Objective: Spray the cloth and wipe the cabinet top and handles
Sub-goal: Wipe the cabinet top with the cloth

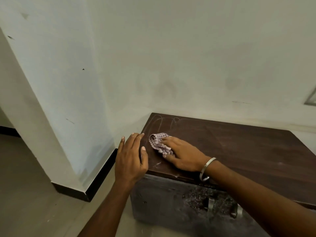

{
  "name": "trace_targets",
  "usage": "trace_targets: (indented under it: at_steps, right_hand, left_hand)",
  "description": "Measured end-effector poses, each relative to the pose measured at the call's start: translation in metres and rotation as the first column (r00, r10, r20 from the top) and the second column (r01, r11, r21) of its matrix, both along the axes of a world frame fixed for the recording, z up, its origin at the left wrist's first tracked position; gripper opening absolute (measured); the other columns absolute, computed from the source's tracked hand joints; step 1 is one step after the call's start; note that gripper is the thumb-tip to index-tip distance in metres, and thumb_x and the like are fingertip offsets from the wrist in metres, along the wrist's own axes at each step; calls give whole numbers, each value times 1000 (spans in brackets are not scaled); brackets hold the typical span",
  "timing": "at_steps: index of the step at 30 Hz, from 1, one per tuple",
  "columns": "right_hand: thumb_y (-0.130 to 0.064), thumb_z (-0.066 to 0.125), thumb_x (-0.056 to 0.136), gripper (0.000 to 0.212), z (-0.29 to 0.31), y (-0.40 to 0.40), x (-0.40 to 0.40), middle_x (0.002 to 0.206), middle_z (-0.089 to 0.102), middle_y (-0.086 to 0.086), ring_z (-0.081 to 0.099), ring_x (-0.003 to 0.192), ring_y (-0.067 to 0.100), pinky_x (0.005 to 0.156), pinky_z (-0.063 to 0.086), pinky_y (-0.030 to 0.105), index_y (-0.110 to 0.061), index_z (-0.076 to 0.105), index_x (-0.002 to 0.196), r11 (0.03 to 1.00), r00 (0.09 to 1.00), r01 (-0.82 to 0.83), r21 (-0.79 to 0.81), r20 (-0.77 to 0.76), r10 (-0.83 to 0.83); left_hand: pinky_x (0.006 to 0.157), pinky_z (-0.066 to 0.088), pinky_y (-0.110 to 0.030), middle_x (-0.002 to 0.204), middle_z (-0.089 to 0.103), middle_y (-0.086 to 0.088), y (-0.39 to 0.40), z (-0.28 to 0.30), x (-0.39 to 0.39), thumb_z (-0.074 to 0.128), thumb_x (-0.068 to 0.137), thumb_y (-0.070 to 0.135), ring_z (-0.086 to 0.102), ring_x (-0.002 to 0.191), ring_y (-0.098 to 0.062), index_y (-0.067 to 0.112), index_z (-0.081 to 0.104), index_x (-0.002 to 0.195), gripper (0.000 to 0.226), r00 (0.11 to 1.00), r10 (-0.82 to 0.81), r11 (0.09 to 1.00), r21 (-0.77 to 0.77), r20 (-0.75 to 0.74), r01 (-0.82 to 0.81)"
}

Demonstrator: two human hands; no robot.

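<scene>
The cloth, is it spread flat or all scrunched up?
Scrunched up: the checked cloth sits bunched in folds under the right hand on the cabinet top.

A scuffed room corner
Off-white wall (171,57) with dark marks, black skirting board (100,177) along its foot, pale tiled floor (25,194), framed edge (311,98) far right.

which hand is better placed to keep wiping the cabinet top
Right. The right hand already presses the checked purple-and-white cloth flat on the dark brown wooden cabinet top; the left hand rests cloth-free at its left edge.
</scene>
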State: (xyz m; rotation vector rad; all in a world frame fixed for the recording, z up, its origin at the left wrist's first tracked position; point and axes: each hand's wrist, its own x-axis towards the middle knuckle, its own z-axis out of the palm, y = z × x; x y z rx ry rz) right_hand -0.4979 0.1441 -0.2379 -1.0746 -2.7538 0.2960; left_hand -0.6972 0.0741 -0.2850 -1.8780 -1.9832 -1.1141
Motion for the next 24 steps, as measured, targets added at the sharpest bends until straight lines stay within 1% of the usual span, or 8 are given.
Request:
trace_targets:
  at_steps: [2,5,8,11,14,16,20,24]
  right_hand:
    - [-48,44,97,59,0,-9,-8,157,29,-4,23,145,12,117,15,24,-23,32,149,991,991,-135,-6,2,135]
    - [-48,42,98,56,3,5,-6,158,27,-6,22,145,8,117,15,23,-25,32,148,976,977,-210,-51,13,211]
    - [-46,43,98,57,4,43,-3,157,29,-4,26,144,11,116,18,23,-24,32,149,989,993,-121,-86,6,122]
    - [-46,44,97,59,2,93,1,154,36,4,34,141,20,118,26,34,-19,33,148,994,998,54,-94,-32,-58]
    - [-45,45,97,59,1,138,8,154,36,7,35,141,23,117,26,34,-18,34,148,967,969,236,-96,-53,-242]
    - [-45,46,97,58,-1,155,9,153,37,8,36,140,25,115,26,34,-17,35,147,948,948,304,-97,-64,-310]
    - [-43,46,97,58,-5,162,4,154,36,9,35,140,26,115,26,35,-17,33,148,948,950,310,-68,-28,-312]
    - [-45,47,96,59,3,129,-11,154,36,6,35,141,21,116,26,32,-19,34,148,987,987,154,-52,-32,-156]
  left_hand:
    - [117,27,-45,139,53,-4,1,-1,-1,33,92,35,46,132,-18,16,49,136,51,1000,2,1000,-1,-6,-2]
    - [118,26,-44,141,52,-3,1,-2,-2,33,91,35,45,133,-17,18,48,137,51,1000,-1,1000,-5,0,1]
    - [118,27,-43,140,52,-1,1,-2,-2,34,92,34,47,131,-17,19,48,136,49,1000,-9,1000,15,15,9]
    - [116,30,-44,137,55,-2,1,-2,-1,36,92,33,50,129,-19,18,50,134,47,999,-17,999,48,31,16]
    - [114,34,-46,136,57,-1,3,-5,-1,37,91,32,51,128,-19,17,53,133,47,999,-15,997,76,33,12]
    - [113,35,-46,135,57,-1,4,-6,-1,38,91,32,51,128,-18,17,53,132,47,1000,-12,996,93,26,9]
    - [111,38,-48,133,59,-3,5,-6,-1,39,90,30,53,126,-20,15,56,131,46,1000,-21,993,118,-4,21]
    - [112,36,-47,135,57,-2,4,-3,0,37,90,30,51,128,-19,15,54,132,48,1000,-24,995,95,0,24]
